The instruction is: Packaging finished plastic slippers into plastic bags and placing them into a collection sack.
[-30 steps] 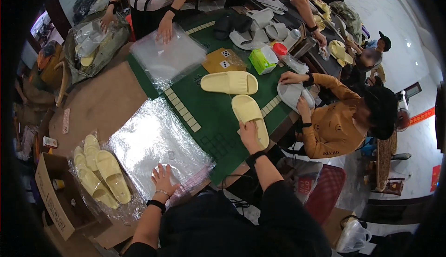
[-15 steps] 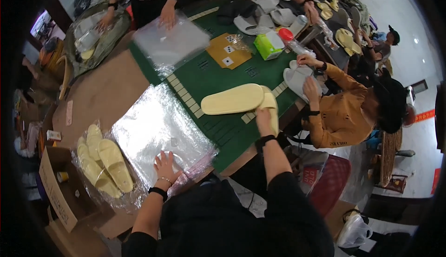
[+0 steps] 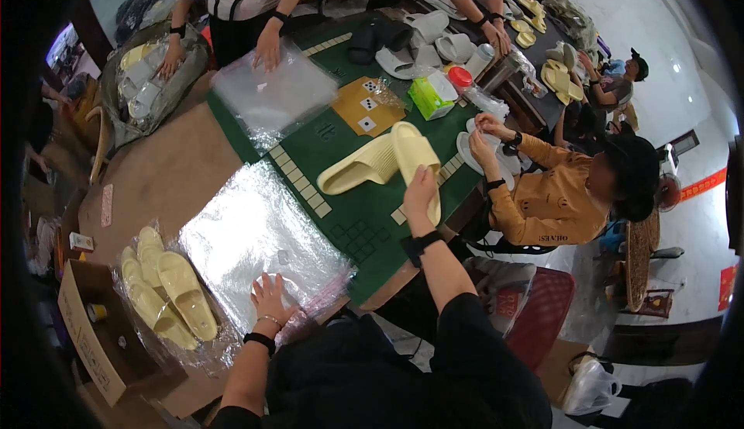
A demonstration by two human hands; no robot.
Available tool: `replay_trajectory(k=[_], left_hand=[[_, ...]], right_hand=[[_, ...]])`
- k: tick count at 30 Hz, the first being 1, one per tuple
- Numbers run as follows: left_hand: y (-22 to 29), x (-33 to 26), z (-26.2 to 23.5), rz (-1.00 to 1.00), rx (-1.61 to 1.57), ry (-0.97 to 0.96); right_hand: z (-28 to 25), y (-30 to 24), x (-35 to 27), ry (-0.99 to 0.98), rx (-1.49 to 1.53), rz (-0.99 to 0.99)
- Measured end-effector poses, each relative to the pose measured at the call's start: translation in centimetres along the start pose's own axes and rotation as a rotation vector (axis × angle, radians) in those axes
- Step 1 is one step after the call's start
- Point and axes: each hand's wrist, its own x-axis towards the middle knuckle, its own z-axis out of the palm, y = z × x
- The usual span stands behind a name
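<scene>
My right hand (image 3: 420, 193) grips one pale yellow slide slipper (image 3: 411, 150) near its heel, toe end pointing away from me. Its mate, another yellow slipper (image 3: 358, 167), lies at an angle on the green mat just to the left, touching or very close to the held one. My left hand (image 3: 271, 302) rests with fingers spread on the near edge of a stack of clear, shiny plastic bags (image 3: 252, 223). Left of the stack, several yellow slippers (image 3: 186, 293) lie in crinkled clear plastic.
A cardboard box (image 3: 89, 336) stands open at the near left. Across the table a co-worker's hand presses another plastic bag stack (image 3: 271, 92). A green tissue pack (image 3: 432, 96) and grey slippers (image 3: 426, 27) sit farther back. On the right, a person in orange (image 3: 535, 189) handles light slippers.
The slipper that lay sole-up has turned over onto the mat. The slipper in my right hand now lies across its right end, more in view. My left hand stays on the bags.
</scene>
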Motion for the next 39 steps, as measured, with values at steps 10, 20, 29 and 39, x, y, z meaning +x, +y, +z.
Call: replay_trajectory(k=[10, 20, 29, 39], left_hand=[[0.7, 0.0, -1.0, -0.024, -0.039, 0.053], [0.1, -0.2, -0.7, 0.007, -0.092, 0.121], [-1.0, -0.6, -0.1, 0.011, -0.163, 0.095], [-3.3, -4.3, 0.3, 0.178, -0.082, 0.194]], right_hand=[[-7.4, -7.8, 0.2, -0.384, 0.363, 0.057], [2.4, -2.6, -0.7, -0.444, -0.271, -0.485], [6.1, 2.0, -0.9, -0.021, -0.337, -0.294], [6.2, 8.9, -2.0, -0.745, -0.872, 0.006]])
